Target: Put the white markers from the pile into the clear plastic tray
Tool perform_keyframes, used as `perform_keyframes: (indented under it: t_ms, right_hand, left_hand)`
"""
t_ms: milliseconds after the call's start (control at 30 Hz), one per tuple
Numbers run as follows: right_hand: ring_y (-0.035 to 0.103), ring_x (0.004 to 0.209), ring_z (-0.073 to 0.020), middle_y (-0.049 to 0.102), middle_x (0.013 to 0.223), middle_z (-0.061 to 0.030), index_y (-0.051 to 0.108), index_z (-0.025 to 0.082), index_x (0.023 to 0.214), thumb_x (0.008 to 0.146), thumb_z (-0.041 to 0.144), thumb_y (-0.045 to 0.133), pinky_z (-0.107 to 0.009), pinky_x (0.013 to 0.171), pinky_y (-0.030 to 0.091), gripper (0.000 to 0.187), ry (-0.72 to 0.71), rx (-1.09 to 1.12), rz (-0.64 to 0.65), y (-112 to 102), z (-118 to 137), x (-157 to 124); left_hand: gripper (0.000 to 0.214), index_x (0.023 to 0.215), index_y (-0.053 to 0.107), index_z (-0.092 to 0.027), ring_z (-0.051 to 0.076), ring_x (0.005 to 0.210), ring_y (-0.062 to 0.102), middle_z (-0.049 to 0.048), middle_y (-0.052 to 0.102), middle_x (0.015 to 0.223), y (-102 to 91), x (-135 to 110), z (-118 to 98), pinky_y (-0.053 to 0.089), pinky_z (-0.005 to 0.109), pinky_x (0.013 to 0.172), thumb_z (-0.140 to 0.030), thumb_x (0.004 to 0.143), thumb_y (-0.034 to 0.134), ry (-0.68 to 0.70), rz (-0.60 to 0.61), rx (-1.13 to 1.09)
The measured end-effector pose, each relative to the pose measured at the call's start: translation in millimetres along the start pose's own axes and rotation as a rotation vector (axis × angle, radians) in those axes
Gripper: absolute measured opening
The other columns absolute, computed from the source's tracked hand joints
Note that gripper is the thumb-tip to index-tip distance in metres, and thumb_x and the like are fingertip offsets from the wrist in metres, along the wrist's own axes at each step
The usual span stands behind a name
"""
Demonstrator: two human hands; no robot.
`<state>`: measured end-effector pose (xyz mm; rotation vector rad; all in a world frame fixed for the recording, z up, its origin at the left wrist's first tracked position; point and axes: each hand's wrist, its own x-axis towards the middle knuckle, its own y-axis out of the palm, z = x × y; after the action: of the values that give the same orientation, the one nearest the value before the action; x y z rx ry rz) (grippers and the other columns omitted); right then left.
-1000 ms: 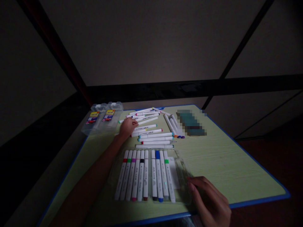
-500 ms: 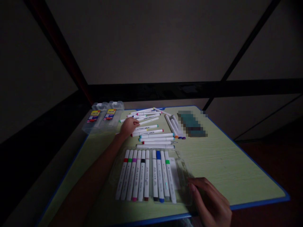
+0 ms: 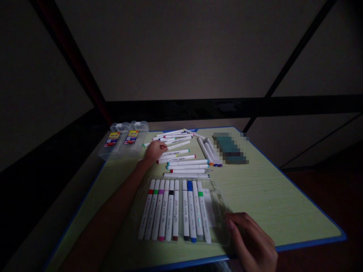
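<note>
My left hand [image 3: 155, 152] reaches over the far part of the table, its fingers pinched on the near end of a white marker [image 3: 179, 145] that points right. Several other white markers with coloured ends lie around it, among them a red-ended marker [image 3: 177, 159] just in front. Closer to me a clear plastic case [image 3: 219, 237] lies flat, holding two groups of markers [image 3: 170, 211] side by side. At the case's right edge, my right hand [image 3: 253, 240] is closed, thumb and forefinger gripping that edge; the fingertips are dim.
Two clear cases [image 3: 136, 145] with yellow labels stand at the table's far left. A blurred-out greenish flat object [image 3: 230, 149] lies at the back right, beside several thicker markers [image 3: 205, 150]. The yellowish table [image 3: 272, 200] has a blue edge; a wall rises behind it.
Almost nothing differs. The marker in my left hand tilts very slightly; both hands stay in the same places.
</note>
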<state>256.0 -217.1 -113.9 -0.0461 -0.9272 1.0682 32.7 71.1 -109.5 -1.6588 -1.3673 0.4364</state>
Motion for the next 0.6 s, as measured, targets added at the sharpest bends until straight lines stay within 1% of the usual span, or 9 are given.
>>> perform_keyframes:
  t_ms: [200,400,600]
  right_hand:
    - [0.062,0.062,-0.0126,0.063,0.069,-0.0011,0.061,0.019,0.083,0.079,0.014,0.052,-0.022,0.056,0.049,0.010,0.003,-0.007,0.008,0.9,-1.7,-1.5]
    - [0.061,0.064,-0.0117,0.062,0.071,-0.0013,0.059,0.019,0.086,0.080,0.013,0.052,-0.020,0.057,0.049,0.011,-0.027,-0.013,0.040,0.4,-3.9,-1.3]
    - [0.060,0.063,-0.0109,0.061,0.071,-0.0011,0.058,0.020,0.086,0.081,0.013,0.050,-0.020,0.056,0.048,0.011,-0.024,-0.022,0.034,0.3,-2.1,-1.4]
  left_hand:
    - [0.013,0.072,0.070,-0.012,0.014,0.062,0.060,0.0040,0.068,0.068,3.9,2.9,6.2,0.045,0.023,0.059,-0.019,0.064,0.064,-0.080,0.027,-0.077]
    - [0.007,0.064,0.067,-0.011,0.014,0.061,0.056,0.0030,0.064,0.063,2.2,4.0,3.2,0.042,0.022,0.058,-0.014,0.061,0.062,-0.102,0.032,-0.098]
    - [0.004,0.057,0.060,-0.012,0.014,0.059,0.054,0.0008,0.058,0.057,-0.7,4.5,1.9,0.041,0.023,0.057,-0.013,0.060,0.060,-0.147,0.019,-0.150]
